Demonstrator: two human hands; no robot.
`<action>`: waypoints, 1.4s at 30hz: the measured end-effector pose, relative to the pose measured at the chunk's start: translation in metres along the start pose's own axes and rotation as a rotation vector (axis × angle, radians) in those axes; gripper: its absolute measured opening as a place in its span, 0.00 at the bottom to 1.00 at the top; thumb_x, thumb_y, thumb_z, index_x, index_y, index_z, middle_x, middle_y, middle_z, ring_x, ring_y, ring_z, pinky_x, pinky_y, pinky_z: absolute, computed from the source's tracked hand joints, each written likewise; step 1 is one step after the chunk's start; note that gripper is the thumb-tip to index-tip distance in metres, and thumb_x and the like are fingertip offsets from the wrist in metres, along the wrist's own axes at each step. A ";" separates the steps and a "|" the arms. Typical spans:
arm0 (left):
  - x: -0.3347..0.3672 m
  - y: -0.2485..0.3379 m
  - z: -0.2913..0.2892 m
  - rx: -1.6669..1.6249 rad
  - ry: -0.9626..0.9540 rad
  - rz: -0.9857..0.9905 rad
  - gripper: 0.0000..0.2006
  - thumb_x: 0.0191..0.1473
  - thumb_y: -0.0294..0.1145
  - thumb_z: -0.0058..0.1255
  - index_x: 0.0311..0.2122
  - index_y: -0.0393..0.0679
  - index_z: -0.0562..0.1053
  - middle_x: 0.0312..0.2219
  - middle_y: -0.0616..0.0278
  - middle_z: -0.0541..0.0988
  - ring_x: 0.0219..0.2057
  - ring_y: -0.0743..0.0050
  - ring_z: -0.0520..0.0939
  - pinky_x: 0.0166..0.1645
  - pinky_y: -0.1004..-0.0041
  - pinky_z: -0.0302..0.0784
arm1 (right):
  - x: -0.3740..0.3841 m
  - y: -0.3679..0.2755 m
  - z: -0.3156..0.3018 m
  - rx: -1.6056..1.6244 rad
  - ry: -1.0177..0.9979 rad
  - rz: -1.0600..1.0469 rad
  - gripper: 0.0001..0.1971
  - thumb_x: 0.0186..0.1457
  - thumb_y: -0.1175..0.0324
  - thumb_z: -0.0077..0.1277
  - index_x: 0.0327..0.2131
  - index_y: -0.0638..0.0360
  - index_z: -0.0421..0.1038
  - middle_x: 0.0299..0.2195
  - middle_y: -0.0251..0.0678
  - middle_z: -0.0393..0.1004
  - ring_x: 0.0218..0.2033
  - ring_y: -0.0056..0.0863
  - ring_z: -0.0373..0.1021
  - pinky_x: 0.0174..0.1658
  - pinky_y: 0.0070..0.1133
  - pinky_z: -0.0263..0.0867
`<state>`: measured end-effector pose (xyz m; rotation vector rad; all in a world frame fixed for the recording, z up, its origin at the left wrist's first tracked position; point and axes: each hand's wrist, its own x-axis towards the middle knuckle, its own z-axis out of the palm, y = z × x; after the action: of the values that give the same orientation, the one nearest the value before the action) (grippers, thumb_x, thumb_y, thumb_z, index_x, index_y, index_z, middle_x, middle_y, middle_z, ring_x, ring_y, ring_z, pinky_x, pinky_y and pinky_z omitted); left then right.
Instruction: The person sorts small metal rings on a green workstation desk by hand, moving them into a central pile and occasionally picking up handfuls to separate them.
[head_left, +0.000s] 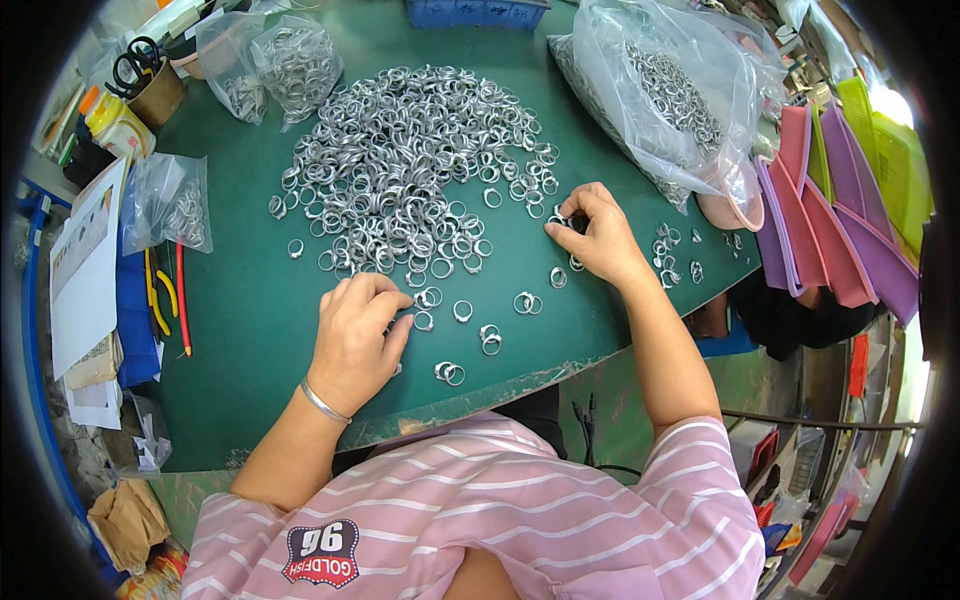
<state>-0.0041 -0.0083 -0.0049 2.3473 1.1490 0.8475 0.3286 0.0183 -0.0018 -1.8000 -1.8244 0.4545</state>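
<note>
Head view: pile of metal rings (420, 140) on the green table (250, 390).
Left hand (355, 335): at the pile's near edge, fingers bent, thumb apart, beside loose rings (432, 297).
Right hand (602, 238): fingertips close together; cannot tell whether pinching anything.
</note>
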 end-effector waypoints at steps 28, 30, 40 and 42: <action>0.004 0.003 0.001 0.006 0.059 0.020 0.08 0.45 0.20 0.60 0.33 0.40 0.77 0.35 0.59 0.78 0.38 0.59 0.79 0.45 0.65 0.71 | -0.054 0.001 -0.019 0.106 -0.064 -0.057 0.10 0.48 0.75 0.61 0.37 0.61 0.76 0.34 0.35 0.73 0.36 0.29 0.71 0.39 0.25 0.68; 0.008 0.013 -0.002 0.031 0.143 0.054 0.08 0.45 0.19 0.59 0.33 0.39 0.77 0.35 0.58 0.78 0.39 0.59 0.79 0.45 0.66 0.72 | -0.057 0.003 -0.021 0.114 -0.062 -0.039 0.10 0.48 0.76 0.61 0.37 0.61 0.76 0.34 0.35 0.73 0.35 0.29 0.71 0.38 0.23 0.69; 0.054 0.077 0.021 -0.604 -0.369 -0.173 0.07 0.54 0.22 0.55 0.39 0.37 0.78 0.35 0.62 0.80 0.34 0.79 0.79 0.38 0.77 0.76 | -0.075 0.019 -0.024 0.292 0.052 -0.048 0.10 0.58 0.80 0.47 0.41 0.64 0.75 0.39 0.38 0.75 0.41 0.29 0.72 0.48 0.21 0.67; 0.054 0.095 0.044 -1.218 -0.585 -0.607 0.09 0.58 0.27 0.54 0.44 0.39 0.76 0.35 0.64 0.80 0.31 0.84 0.78 0.37 0.80 0.74 | -0.076 0.017 -0.019 0.224 0.076 -0.132 0.11 0.58 0.81 0.46 0.43 0.64 0.75 0.42 0.40 0.74 0.44 0.33 0.71 0.50 0.23 0.66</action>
<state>0.1048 -0.0237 0.0361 1.0217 0.6737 0.3721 0.3512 -0.0583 -0.0065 -1.5169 -1.7522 0.5105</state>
